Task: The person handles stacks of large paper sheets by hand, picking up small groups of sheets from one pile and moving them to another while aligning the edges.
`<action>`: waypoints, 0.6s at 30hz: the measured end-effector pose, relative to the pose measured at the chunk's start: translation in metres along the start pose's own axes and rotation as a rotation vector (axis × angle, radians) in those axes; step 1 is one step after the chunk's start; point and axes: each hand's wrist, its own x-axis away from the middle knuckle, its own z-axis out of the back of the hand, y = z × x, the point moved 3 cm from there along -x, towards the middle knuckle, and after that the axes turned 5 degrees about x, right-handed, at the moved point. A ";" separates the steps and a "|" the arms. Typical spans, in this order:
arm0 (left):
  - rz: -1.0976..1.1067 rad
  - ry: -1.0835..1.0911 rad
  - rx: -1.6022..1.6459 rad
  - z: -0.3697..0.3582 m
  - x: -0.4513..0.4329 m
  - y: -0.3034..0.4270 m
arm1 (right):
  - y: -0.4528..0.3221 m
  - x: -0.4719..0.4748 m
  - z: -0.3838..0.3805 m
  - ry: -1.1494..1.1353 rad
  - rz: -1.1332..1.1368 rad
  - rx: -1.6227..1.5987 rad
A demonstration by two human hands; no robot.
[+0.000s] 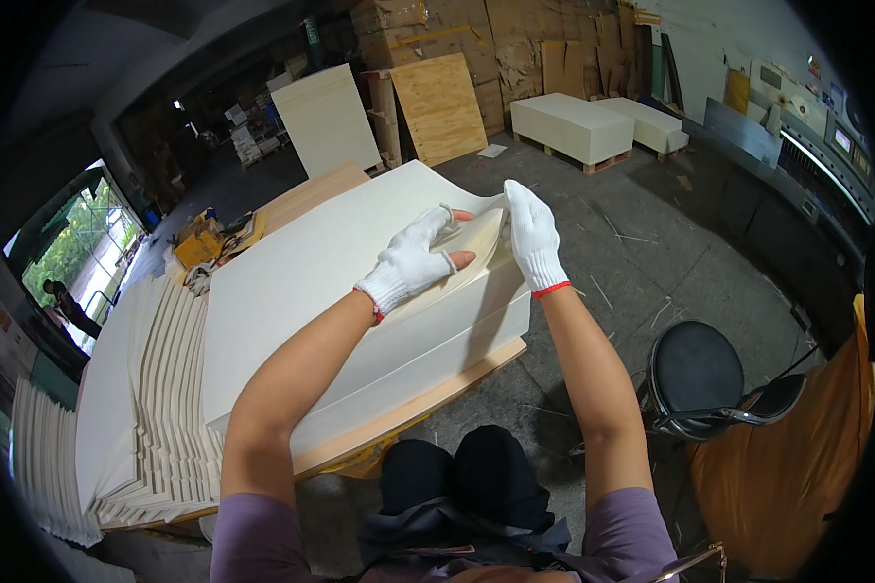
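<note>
A tall stack of large off-white paper sheets lies in front of me on a wooden board. Both my hands wear white knitted gloves with red cuffs, and bare fingertips show on the left one. My left hand rests on the stack near its right corner, with its thumb and a finger on the lifted, curled sheets. My right hand stands upright at the outer side of that corner, palm against the raised sheet edges, fingers together. Its palm side is hidden.
Fanned, folded sheets lie to the left. A black round stool and an orange cloth are at the right. Wrapped pallets, a leaning plywood board and a large machine stand farther off. A person is by the doorway.
</note>
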 end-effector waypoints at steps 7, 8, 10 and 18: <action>-0.071 0.090 0.205 -0.003 -0.001 -0.006 | -0.006 0.003 0.002 0.015 0.001 0.032; -0.074 0.096 0.101 -0.002 -0.001 -0.010 | -0.011 0.004 0.001 0.004 0.022 0.081; -0.080 0.087 -0.070 -0.002 -0.001 -0.007 | -0.014 0.006 0.002 -0.002 0.053 0.142; 0.024 0.049 -0.145 -0.007 -0.001 0.002 | -0.008 0.004 0.004 -0.051 0.006 0.096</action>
